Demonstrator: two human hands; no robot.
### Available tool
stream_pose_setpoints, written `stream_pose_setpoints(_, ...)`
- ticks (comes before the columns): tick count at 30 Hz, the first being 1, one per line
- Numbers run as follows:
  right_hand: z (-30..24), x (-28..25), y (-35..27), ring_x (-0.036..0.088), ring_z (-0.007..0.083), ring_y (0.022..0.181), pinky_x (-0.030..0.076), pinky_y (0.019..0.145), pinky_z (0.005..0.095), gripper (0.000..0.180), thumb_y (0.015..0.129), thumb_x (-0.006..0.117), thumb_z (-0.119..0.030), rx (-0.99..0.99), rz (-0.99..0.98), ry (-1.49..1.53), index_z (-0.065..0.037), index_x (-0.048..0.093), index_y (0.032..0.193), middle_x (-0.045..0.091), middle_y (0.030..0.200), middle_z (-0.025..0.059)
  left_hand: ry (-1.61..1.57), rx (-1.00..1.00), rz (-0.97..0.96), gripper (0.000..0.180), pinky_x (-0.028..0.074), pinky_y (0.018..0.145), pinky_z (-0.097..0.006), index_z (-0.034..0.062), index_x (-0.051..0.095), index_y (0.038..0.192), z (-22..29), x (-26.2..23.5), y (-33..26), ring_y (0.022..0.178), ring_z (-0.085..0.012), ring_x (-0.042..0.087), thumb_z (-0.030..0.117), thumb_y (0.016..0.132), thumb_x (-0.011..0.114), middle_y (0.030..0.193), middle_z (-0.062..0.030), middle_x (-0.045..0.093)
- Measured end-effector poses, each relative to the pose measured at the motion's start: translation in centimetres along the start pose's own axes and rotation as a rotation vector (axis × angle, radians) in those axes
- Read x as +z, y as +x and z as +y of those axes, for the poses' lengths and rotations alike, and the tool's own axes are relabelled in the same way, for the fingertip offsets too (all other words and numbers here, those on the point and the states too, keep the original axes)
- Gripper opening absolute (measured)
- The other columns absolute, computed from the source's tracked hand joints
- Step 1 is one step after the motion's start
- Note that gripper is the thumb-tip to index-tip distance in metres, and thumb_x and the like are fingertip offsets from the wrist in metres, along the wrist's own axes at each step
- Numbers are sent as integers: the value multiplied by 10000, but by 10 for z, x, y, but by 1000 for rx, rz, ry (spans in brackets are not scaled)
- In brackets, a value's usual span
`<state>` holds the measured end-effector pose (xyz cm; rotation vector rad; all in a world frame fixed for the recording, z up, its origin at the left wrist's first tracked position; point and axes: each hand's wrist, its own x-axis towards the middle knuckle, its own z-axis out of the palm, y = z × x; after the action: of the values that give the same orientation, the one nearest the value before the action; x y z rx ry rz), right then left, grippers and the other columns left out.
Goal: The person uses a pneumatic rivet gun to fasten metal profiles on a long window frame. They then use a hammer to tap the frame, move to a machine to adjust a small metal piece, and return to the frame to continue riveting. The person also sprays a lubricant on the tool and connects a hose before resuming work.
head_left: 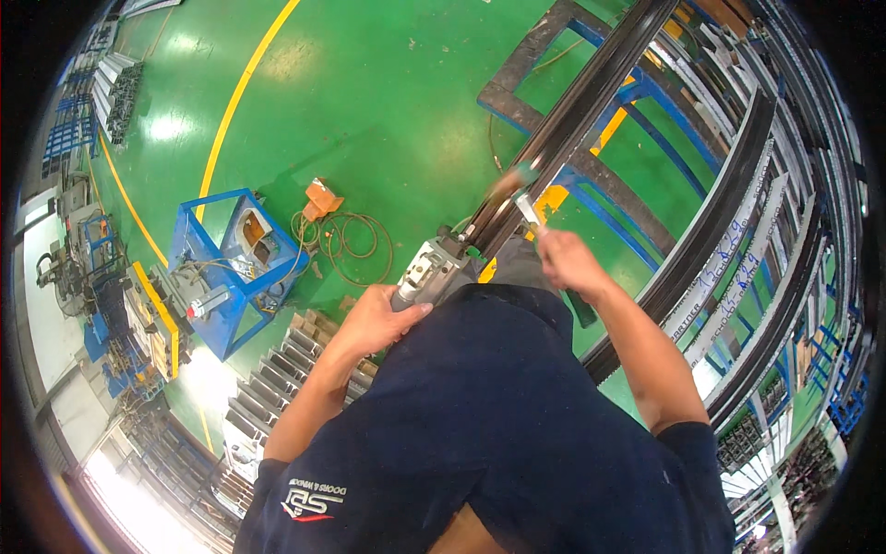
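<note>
My left hand grips the grey body of a power tool whose front end meets the near end of a long dark metal profile. My right hand holds a small hand tool with a blurred head, raised against the same profile just above the power tool. The profile runs away to the upper right over a blue frame stand. My dark blue shirt fills the lower middle of the view and hides whatever is beneath it.
Several long dark and silver profiles lean on racks at the right. A blue machine cart stands on the green floor at left, with coiled cable and an orange object beside it. Stacked grey profile pieces lie below my left arm.
</note>
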<state>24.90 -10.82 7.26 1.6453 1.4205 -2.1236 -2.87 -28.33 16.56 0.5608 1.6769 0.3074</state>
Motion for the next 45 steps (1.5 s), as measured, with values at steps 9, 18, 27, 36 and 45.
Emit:
stream_pose_setpoints(9,6,-2,-6,479,150,492,413,462,318,512,1073,414,-484,34,-146,-105,-65,529,804,509,642,28,96,83,35,470,531,668,-338,-98,688,1069,-20,1,-3,673,-180,660,324,878,769,789,-127,712)
stream_pose_setpoints(18,9,24,-13,422,123,435,348,407,296,470,1073,439,-451,16,-141,-172,-95,510,774,460,569,-11,58,113,32,483,542,768,-348,-98,690,1096,-13,0,-13,798,-181,692,321,869,769,905,-170,747)
stream_pose_setpoints(27,27,40,-16,544,196,573,487,621,418,465,1084,394,-438,-82,-200,-354,-53,569,890,499,601,28,97,151,43,466,545,723,-356,-96,704,1053,-29,0,-11,732,-185,688,325,865,770,846,-164,743)
stream_pose_setpoints(36,44,49,-14,476,136,492,374,440,315,453,1071,441,-412,-232,-136,-410,-81,540,778,508,602,28,103,79,0,464,546,741,-366,-77,719,1041,-27,-1,-17,756,-201,703,348,864,770,854,-169,747)
stream_pose_setpoints(45,-16,-52,-27,362,109,440,292,407,282,436,1086,397,-436,-92,291,299,-94,485,831,423,586,5,104,165,65,458,537,693,-371,-82,705,1055,-12,3,1,709,-213,693,331,867,772,810,-167,730)
